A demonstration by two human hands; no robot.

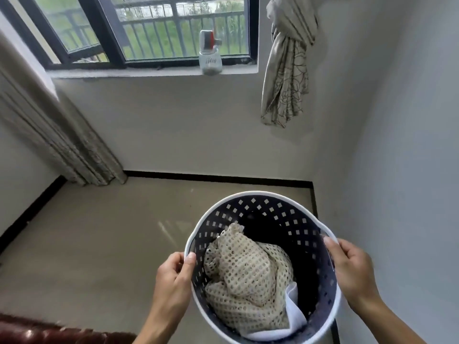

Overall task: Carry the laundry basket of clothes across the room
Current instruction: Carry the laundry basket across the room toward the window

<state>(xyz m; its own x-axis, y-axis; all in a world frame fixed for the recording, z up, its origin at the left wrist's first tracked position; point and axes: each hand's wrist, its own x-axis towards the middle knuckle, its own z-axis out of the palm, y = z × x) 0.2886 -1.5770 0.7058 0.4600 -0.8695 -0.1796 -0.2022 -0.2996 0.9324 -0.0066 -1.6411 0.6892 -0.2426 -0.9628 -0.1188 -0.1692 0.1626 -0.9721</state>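
Got laundry basket [263, 266] off floor, near corner under window [149, 28]. Left hand [173, 276] and right hand [350, 266] both clamped on white rim, opposite sides. Mesh cloth [243, 276] inside (probably light, soft). Plastic looks stiff, so I grip rim.

laundry basket [260, 197]: near rim cut off by the bottom edge; floor of the basket hidden under the clothes
white cloth [294, 311]: mostly buried beneath the cream mesh garment [246, 274]
left hand [172, 281]: fingers hidden behind the rim
sofa [37, 332]: only a blurred corner shows
jar [210, 61] on sill: label too small to read
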